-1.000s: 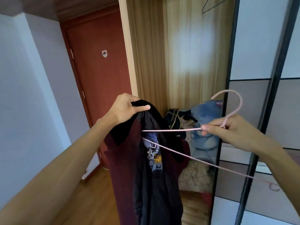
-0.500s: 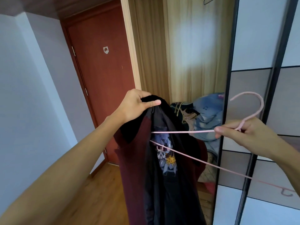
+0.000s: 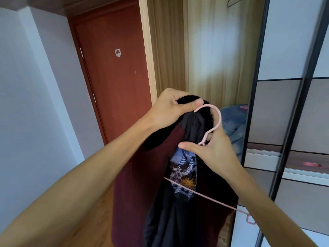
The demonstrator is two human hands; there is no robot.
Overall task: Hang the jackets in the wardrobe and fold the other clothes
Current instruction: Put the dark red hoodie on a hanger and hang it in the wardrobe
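Note:
A maroon jacket (image 3: 142,184) with a black collar and black lining hangs in front of me, a printed patch showing on its inside. My left hand (image 3: 170,107) is shut on the collar at the top. My right hand (image 3: 213,148) grips the neck of a pink hanger (image 3: 216,120), just below the hook. The hook sits right beside my left thumb. The hanger's bar runs down to the right across the lining, and its left end is inside the jacket. Behind stands the open wardrobe (image 3: 213,59).
A red-brown door (image 3: 115,77) is at the left, beside a pale wall. A dark hanger (image 3: 235,0) hangs at the top of the wardrobe. A heap of blue clothes (image 3: 233,122) lies inside. Sliding wardrobe doors with black frames (image 3: 293,122) stand at the right.
My right hand has carried the pink hanger leftward, from out beside the sliding door to the jacket's collar. The hanger's left arm now lies inside the jacket. My left hand has kept its hold.

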